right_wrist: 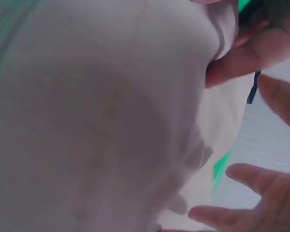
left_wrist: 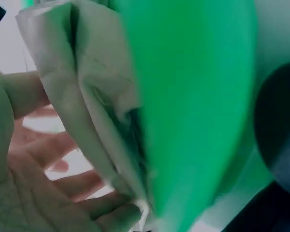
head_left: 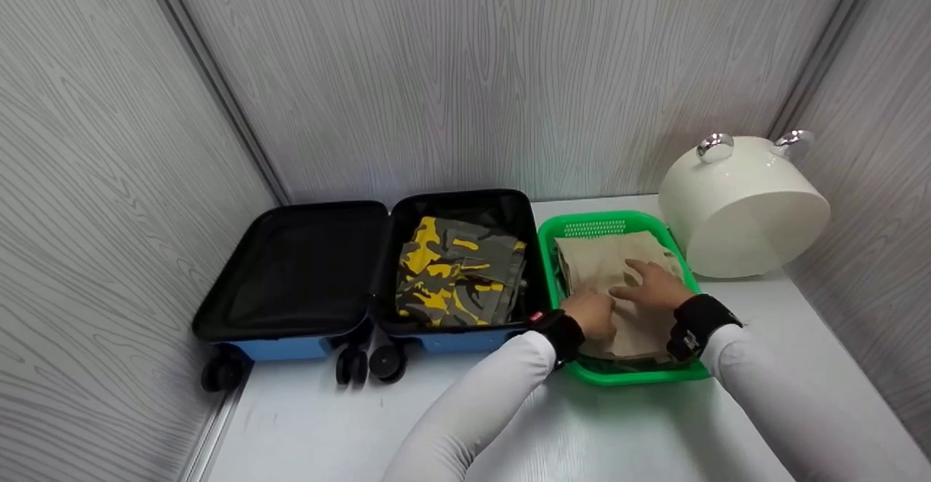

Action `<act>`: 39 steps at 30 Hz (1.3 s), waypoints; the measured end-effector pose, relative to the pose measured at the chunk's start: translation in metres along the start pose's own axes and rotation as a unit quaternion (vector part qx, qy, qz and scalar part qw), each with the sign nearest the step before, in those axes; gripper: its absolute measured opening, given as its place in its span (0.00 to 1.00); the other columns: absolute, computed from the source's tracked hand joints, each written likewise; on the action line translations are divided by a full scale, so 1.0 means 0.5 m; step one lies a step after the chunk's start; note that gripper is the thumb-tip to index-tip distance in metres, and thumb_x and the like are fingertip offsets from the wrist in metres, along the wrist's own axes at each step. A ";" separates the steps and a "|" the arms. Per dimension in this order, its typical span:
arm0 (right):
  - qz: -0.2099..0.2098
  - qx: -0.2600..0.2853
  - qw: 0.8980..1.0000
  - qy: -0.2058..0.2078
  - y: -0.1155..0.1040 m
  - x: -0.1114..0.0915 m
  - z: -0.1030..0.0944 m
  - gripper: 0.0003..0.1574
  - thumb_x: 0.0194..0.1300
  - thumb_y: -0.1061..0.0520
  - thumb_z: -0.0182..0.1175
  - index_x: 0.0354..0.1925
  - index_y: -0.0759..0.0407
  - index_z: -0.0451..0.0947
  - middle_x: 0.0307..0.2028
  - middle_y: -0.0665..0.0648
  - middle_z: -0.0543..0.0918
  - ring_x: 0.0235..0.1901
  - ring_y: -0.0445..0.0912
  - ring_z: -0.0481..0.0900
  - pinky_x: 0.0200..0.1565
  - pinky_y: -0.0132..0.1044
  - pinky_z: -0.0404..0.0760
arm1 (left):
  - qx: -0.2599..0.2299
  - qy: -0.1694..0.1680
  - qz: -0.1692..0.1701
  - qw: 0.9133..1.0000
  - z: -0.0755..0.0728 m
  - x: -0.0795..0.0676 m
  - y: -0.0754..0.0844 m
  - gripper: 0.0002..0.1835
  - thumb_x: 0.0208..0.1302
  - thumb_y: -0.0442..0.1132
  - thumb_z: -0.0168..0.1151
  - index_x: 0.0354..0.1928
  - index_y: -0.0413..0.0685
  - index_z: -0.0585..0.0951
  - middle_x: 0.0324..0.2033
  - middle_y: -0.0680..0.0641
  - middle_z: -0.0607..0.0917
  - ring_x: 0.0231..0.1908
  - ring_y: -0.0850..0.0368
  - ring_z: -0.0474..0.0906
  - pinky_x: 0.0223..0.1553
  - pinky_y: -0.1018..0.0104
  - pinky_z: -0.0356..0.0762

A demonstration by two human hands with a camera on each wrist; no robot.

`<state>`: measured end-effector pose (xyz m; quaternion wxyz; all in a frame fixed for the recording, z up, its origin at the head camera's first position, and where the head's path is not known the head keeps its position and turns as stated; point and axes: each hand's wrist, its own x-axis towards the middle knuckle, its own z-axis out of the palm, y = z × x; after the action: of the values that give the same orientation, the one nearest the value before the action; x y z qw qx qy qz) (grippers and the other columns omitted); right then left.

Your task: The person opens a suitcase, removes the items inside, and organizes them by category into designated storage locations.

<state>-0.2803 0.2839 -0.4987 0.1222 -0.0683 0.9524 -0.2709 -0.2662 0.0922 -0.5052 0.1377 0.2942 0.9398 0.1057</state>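
Observation:
A green plastic basket (head_left: 627, 379) holds a stack of beige folded cloth (head_left: 593, 253). My left hand (head_left: 593, 313) is at the left front part of the stack. In the left wrist view, fingers of that hand (left_wrist: 53, 179) lie along the layered edge of the cloth (left_wrist: 63, 67). It pinches a raised fold, which the right wrist view shows at the upper right. My right hand (head_left: 654, 289) reaches over the basket's right side, its fingers spread above or on the cloth; contact is unclear. The right wrist view shows its fingers (right_wrist: 261, 193) apart and holding nothing.
Left of the basket, an open blue suitcase (head_left: 284, 350) lies with a black interior. Its right half contains a folded yellow-and-grey camouflage garment (head_left: 462, 271). A white pot-shaped container (head_left: 749, 206) with shiny knobs stands behind right. Wood-grain panels (head_left: 451, 82) border the white table (head_left: 327, 431).

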 end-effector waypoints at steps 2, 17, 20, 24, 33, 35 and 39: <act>-0.001 -0.008 0.999 -0.041 0.008 0.010 0.011 0.53 0.82 0.37 0.57 0.81 0.74 0.56 0.77 0.83 0.62 0.77 0.79 0.59 0.75 0.73 0.62 | -0.018 -0.017 0.003 1.000 0.005 -0.001 -0.011 0.21 0.71 0.45 0.67 0.63 0.53 0.88 0.58 0.54 0.90 0.58 0.59 0.84 0.62 0.67 0.78; -0.030 -0.086 0.993 -0.069 0.010 0.058 0.051 0.37 0.73 0.54 0.62 0.71 0.77 0.71 0.62 0.79 0.82 0.55 0.68 0.84 0.61 0.60 0.81 | -0.170 -0.019 0.085 0.982 -0.010 0.002 -0.099 0.19 0.81 0.44 0.58 0.62 0.41 0.86 0.58 0.44 0.90 0.54 0.54 0.87 0.55 0.69 0.81; -0.003 -0.044 0.999 -0.010 -0.015 0.062 0.044 0.37 0.77 0.52 0.60 0.71 0.78 0.70 0.64 0.81 0.79 0.59 0.71 0.82 0.63 0.63 0.79 | -0.249 0.065 0.076 0.963 -0.027 0.001 -0.138 0.18 0.84 0.43 0.56 0.61 0.40 0.87 0.56 0.44 0.91 0.51 0.55 0.88 0.53 0.68 0.82; -0.003 0.052 0.996 0.067 -0.067 0.061 0.036 0.45 0.81 0.45 0.60 0.76 0.78 0.64 0.72 0.83 0.70 0.71 0.76 0.70 0.71 0.70 0.70 | -0.307 0.179 0.040 0.934 -0.053 -0.007 -0.207 0.16 0.85 0.41 0.55 0.47 0.38 0.88 0.36 0.46 0.87 0.32 0.59 0.79 0.41 0.67 0.75; 0.021 0.350 0.933 0.080 -0.192 0.084 0.051 0.52 0.82 0.39 0.59 0.85 0.66 0.50 0.79 0.76 0.63 0.77 0.69 0.68 0.75 0.61 0.71 | -0.278 0.237 -0.198 0.910 -0.083 -0.014 -0.477 0.17 0.75 0.48 0.60 0.41 0.39 0.84 0.35 0.40 0.85 0.35 0.43 0.82 0.39 0.47 0.80; 0.025 0.423 0.905 0.043 -0.214 0.094 0.062 0.54 0.84 0.39 0.57 0.86 0.65 0.45 0.79 0.77 0.61 0.77 0.70 0.68 0.76 0.59 0.71 | -0.266 0.222 -0.261 0.901 -0.084 -0.016 -0.530 0.17 0.70 0.47 0.62 0.47 0.38 0.84 0.41 0.38 0.86 0.42 0.40 0.84 0.44 0.47 0.82; 0.053 0.503 0.862 -0.033 -0.251 0.109 0.092 0.57 0.85 0.39 0.54 0.87 0.65 0.35 0.80 0.79 0.57 0.78 0.71 0.66 0.77 0.58 0.70 | -0.286 0.174 -0.341 0.878 -0.092 -0.052 -0.576 0.29 0.69 0.45 0.61 0.66 0.31 0.77 0.59 0.30 0.81 0.58 0.32 0.79 0.60 0.45 0.78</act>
<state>-0.3123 0.1444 -0.4806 0.1851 0.0439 0.6841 -0.7042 -0.4112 -0.1603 -0.5374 0.0772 -0.1199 0.9198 0.3657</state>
